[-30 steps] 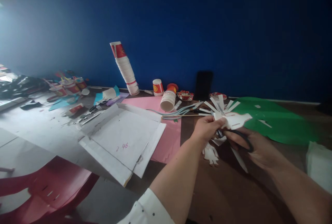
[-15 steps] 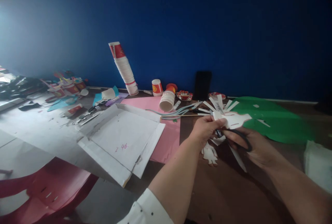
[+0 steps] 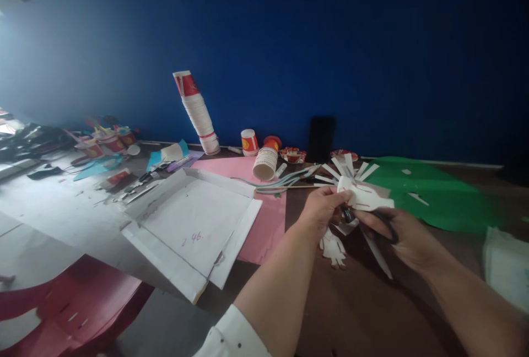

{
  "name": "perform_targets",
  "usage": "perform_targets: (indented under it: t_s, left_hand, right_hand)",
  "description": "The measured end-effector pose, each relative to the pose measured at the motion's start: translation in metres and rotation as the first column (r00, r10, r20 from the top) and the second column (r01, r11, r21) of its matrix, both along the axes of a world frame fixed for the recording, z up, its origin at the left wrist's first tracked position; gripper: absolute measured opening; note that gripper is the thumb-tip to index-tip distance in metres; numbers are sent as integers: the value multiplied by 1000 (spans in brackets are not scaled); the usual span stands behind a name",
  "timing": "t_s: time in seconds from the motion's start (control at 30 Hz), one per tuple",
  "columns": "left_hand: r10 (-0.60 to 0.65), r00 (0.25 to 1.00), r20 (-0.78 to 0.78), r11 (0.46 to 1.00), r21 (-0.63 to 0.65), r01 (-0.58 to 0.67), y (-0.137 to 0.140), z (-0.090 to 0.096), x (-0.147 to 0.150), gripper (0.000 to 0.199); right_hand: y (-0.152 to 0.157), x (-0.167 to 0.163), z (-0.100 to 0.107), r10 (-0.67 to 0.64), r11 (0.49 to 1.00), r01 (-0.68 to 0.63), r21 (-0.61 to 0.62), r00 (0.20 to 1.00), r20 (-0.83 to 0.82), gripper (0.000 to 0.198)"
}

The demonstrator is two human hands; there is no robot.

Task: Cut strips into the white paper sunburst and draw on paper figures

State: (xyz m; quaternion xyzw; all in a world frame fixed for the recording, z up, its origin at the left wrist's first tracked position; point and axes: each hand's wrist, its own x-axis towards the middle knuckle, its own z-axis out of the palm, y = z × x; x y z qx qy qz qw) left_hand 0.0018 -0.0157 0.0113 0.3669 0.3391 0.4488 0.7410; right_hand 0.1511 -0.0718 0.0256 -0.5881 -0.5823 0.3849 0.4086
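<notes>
A white paper cutout (image 3: 370,197) with reddish outline marks is pinched at its left end between the thumb and fingers of my left hand (image 3: 324,208). My right hand (image 3: 403,230) is closed around black-handled scissors (image 3: 388,223), just below and to the right of the paper. The paper and my fingers hide most of the blades. Below my hands, a second white cutout (image 3: 334,248) with finger-like ends and a red-brown edge lies on the dark table. A pale pointed strip (image 3: 379,258) slants down beside my right hand; I cannot tell what it is.
Behind my hands stands a slit paper cup with splayed white strips (image 3: 345,165). Green paper (image 3: 433,197) lies right, pink paper (image 3: 264,230) and a shallow white box (image 3: 177,219) left. A tall cup stack (image 3: 198,114) leans near the blue wall. A red chair (image 3: 82,302) stands front left.
The cutout's right end has tipped slightly lower, and both hands have shifted a little left in view. The scissors stay in my right hand, the cutout in my left.
</notes>
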Motion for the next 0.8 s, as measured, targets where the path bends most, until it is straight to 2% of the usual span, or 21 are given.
perform_targets:
  t_s: [0.13, 0.33, 0.53, 0.63, 0.8]
  left_hand:
    - [61, 997, 37, 998, -22, -61, 1, 0, 1, 43]
    - [153, 986, 60, 988, -23, -152, 3, -3, 4, 37]
    - [180, 981, 66, 984, -7, -180, 4, -2, 3, 34]
    - [205, 975, 82, 979, 6, -206, 4, -2, 2, 32]
    - [248, 969, -7, 966, 74, -247, 4, 0, 0, 24]
  right_hand:
    - [1, 1, -4, 3, 1000, -5, -15, 992, -128, 44]
    - [1, 4, -8, -12, 995, -1, -103, 992, -124, 45]
    - [0, 4, -5, 18, 998, -24, -66, 996, -93, 45]
    - [-2, 2, -1, 52, 994, -61, -93, 994, -96, 44]
    - [-4, 1, -1, 31, 986, -54, -160, 989, -145, 45]
